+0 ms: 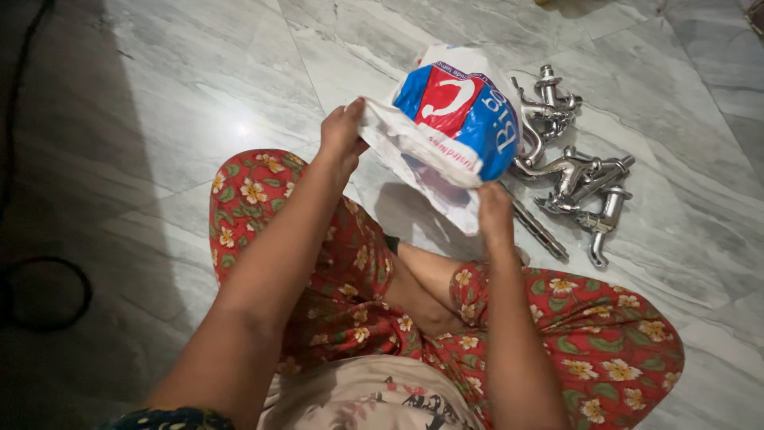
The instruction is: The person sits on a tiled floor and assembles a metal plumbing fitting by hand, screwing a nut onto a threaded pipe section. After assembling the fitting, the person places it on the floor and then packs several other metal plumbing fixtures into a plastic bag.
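Grey-white marble floor (199,95) fills the view, glossy, with a light glare spot left of centre and a dark shadowed strip down the left edge where a black cable (48,295) loops. Person sits cross-legged on it, red floral trousers (605,342) covering both knees, bare foot tucked between the legs, pale printed top at bottom edge. Both bare forearms reach forward from the bottom of the frame. Held up between the hands, above the floor and ahead of the knees, is a white plastic bag (450,119) with a blue and red printed panel, crumpled, mouth edge stretched between the two grips. Left hand (342,127) is raised at the bag's left edge, fingers curled and pressed together, pinching the white rim. Right hand (493,211) is lower, at the bag's bottom right corner, fingers closed on the plastic; fingertips hidden behind the fold, so exact grip cannot be told. Just right of the bag, on the floor, lies a pile of chrome metal taps (573,171), several spouts and handles tangled, touching each other. A thin chrome rod (537,227) lies near the right hand, partly under the bag's edge.
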